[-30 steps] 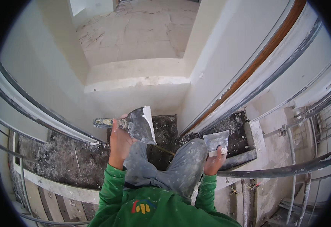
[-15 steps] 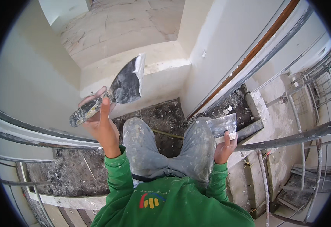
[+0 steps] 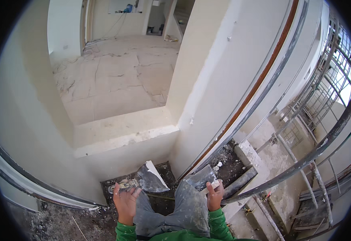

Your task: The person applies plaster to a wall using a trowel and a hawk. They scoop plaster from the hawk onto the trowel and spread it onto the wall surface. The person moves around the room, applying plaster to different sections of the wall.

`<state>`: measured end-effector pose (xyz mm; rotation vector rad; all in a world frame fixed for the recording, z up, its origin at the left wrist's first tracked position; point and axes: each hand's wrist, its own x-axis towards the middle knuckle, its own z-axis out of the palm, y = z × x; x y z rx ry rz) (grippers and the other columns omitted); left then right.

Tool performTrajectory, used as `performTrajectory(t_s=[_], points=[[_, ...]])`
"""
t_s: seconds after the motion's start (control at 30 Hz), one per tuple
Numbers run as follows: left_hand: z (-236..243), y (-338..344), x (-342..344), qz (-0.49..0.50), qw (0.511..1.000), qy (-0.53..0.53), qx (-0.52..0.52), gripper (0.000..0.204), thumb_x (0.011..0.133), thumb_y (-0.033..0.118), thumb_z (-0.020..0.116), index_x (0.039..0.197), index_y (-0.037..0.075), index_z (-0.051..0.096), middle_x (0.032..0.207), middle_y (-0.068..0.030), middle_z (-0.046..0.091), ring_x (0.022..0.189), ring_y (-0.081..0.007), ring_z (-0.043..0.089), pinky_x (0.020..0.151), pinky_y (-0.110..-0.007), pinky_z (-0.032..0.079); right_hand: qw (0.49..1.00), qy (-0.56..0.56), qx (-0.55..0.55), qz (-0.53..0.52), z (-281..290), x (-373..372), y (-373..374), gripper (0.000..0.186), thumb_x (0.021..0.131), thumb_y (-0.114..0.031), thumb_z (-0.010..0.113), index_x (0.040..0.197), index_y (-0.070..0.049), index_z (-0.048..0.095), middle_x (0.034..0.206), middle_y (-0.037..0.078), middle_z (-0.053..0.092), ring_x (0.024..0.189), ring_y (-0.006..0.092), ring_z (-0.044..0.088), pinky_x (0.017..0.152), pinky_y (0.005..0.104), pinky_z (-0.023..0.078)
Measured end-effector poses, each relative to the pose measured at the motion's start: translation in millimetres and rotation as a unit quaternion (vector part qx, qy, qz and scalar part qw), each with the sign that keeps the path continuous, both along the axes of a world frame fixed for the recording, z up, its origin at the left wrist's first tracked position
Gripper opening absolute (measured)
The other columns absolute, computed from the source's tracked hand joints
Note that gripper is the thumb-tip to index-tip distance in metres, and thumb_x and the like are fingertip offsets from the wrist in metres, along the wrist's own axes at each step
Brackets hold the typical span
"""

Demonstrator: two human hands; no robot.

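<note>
My left hand is closed on the spattered handle of a wide putty knife. Its dark, flared blade points right, and a thick strip of white filler runs along the edge. In my right hand I grip a smaller flat scraper by its whitish edge, thumb on top. That grey, rectangular blade leans up and left over my right knee. Both tools are held low above my dusty grey trousers, blades a short way apart and touching no wall.
Ahead is an opening with a pale sill, with a covered floor beyond. A patched white wall rises to its right. Curved metal rails and scaffold bars flank me on the right. Dirty planking lies below left.
The view has tilted up, showing more of the room beyond the sill. My left hand with the putty knife has come down and nearer the scraper; the knife is now turned more level.
</note>
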<state>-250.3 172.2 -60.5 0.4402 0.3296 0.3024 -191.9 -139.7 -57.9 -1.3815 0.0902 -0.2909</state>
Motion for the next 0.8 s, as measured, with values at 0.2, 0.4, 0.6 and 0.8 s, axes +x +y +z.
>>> performTrajectory(t_s=[0.2, 0.4, 0.6, 0.8], points=[[24.0, 12.8, 17.0, 0.063, 0.893, 0.057, 0.442, 0.043, 0.087, 0.008, 0.065, 0.125, 0.002, 0.046, 0.109, -0.0129, 0.058, 0.088, -0.0244, 0.062, 0.078, -0.043, 0.059, 1.0, 0.001, -0.014, 0.018, 3.8, 14.4, -3.9, 0.021, 0.088, -0.005, 0.066, 0.088, -0.011, 0.046, 0.08, -0.005, 0.043, 0.074, 0.0048, 0.04, 0.066, 0.0221, 0.034], [84.1, 19.2, 15.2, 0.161, 0.947, -0.106, 0.256, 0.047, 0.086, 0.011, 0.068, 0.124, 0.001, 0.042, 0.109, -0.0183, 0.06, 0.097, -0.0314, 0.065, 0.076, -0.042, 0.06, 0.999, 0.015, -0.035, -0.003, 4.8, 14.5, -1.8, 0.022, 0.088, -0.005, 0.066, 0.086, -0.011, 0.045, 0.08, -0.005, 0.042, 0.073, 0.0041, 0.039, 0.065, 0.0215, 0.033], [48.7, 27.1, 14.4, -0.084, 0.963, -0.092, 0.24, 0.052, 0.08, 0.006, 0.07, 0.124, 0.003, 0.041, 0.109, -0.0208, 0.06, 0.09, -0.0325, 0.067, 0.084, -0.046, 0.055, 1.0, 0.01, -0.028, 0.002, -8.3, 17.2, -5.5, 0.02, 0.089, -0.006, 0.065, 0.088, -0.01, 0.046, 0.081, -0.005, 0.044, 0.073, 0.004, 0.04, 0.065, 0.021, 0.034], [36.8, -34.6, 4.9, -0.279, 0.935, -0.179, 0.125, 0.057, 0.077, -0.001, 0.069, 0.123, 0.007, 0.036, 0.098, -0.0146, 0.054, 0.079, -0.0304, 0.066, 0.069, -0.045, 0.056, 0.998, -0.027, -0.005, -0.053, 11.3, 24.7, 1.9, 0.013, 0.091, -0.009, 0.063, 0.089, -0.007, 0.051, 0.082, -0.004, 0.048, 0.074, 0.0043, 0.042, 0.065, 0.0214, 0.034]])
